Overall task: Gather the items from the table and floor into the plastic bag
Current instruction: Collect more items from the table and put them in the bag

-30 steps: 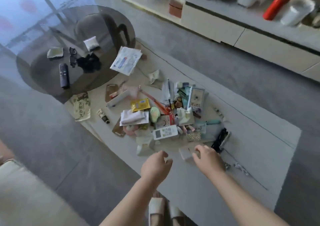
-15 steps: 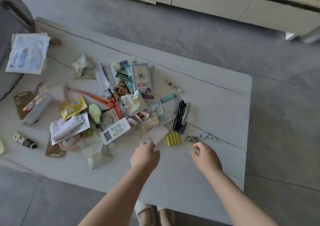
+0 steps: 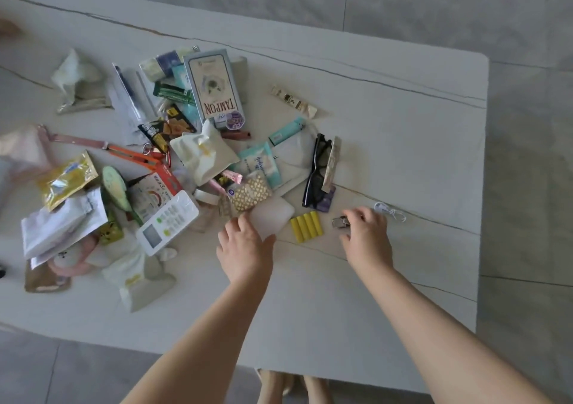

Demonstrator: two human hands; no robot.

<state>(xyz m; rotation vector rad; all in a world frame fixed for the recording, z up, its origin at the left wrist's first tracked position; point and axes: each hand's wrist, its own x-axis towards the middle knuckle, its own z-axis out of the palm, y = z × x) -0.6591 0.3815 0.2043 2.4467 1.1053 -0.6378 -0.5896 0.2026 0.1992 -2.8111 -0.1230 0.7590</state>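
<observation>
Two hands reach over the near edge of a pale surface (image 3: pixel 403 118) strewn with small items. The left hand (image 3: pixel 245 245) lies on a white pad (image 3: pixel 271 217), fingers (image 3: pixel 231 228) curled at its edge, apparently to lift it. The right hand (image 3: pixel 367 239) pinches a metal clip (image 3: pixel 340 222) beside a row of yellow batteries (image 3: pixel 307 226), likely working the near fringe of the heap first. Black glasses (image 3: pixel 314 171), a tampon box (image 3: pixel 214 88) and a white remote (image 3: pixel 167 222) wait untouched. No plastic bag is in view, so nothing appears packed yet.

A pale stone table (image 3: pixel 403 124) carries scattered clutter: yellow batteries (image 3: pixel 306 226), black glasses (image 3: pixel 313 171), white remote (image 3: pixel 167 222).
</observation>
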